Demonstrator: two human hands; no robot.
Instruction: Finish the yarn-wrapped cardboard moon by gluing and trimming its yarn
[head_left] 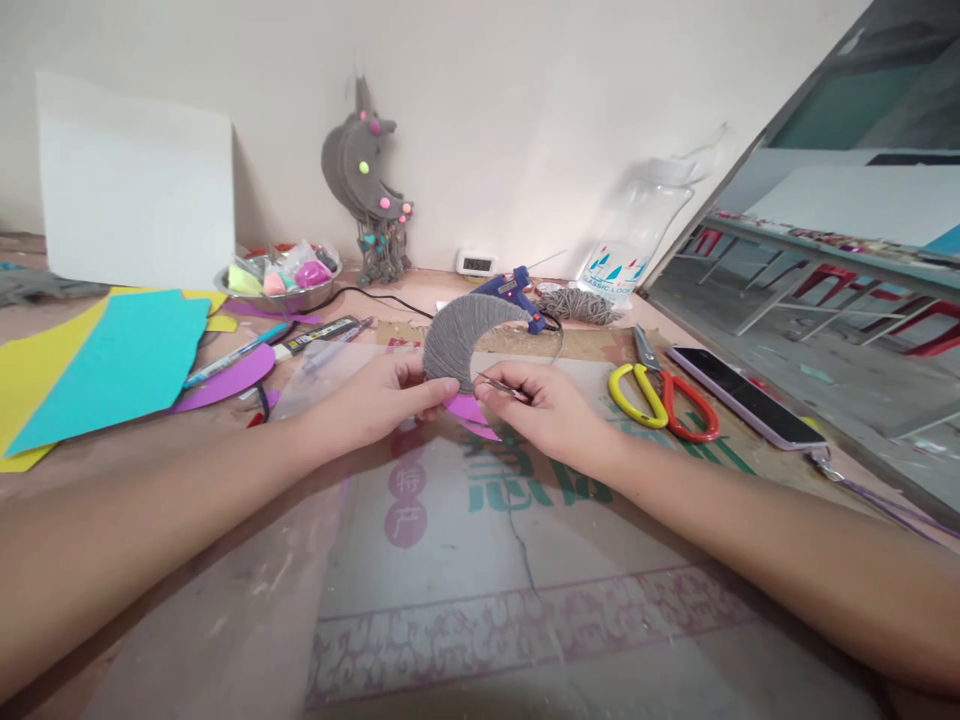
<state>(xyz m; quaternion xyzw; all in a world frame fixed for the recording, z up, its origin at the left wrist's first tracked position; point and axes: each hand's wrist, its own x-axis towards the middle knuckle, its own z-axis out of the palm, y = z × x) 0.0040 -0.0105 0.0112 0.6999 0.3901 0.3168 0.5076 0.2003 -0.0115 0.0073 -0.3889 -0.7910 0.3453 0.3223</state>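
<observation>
A crescent moon shape is held up over the table, most of it wound in grey yarn. Its lower tip shows bare purple. My left hand grips the crescent at its lower left, thumb across the front. At the inner curve, my right hand is closed in a pinch with a thin dark strand, seemingly yarn, at its fingertips. Behind the crescent lie a blue glue gun and a bundle of grey yarn.
Yellow-and-red-handled scissors and a phone lie at right. Turquoise foam sheets and a metal bowl of coloured clay are at left. A finished-looking moon ornament hangs on the wall, near a clear jug. Cardboard covers the tabletop.
</observation>
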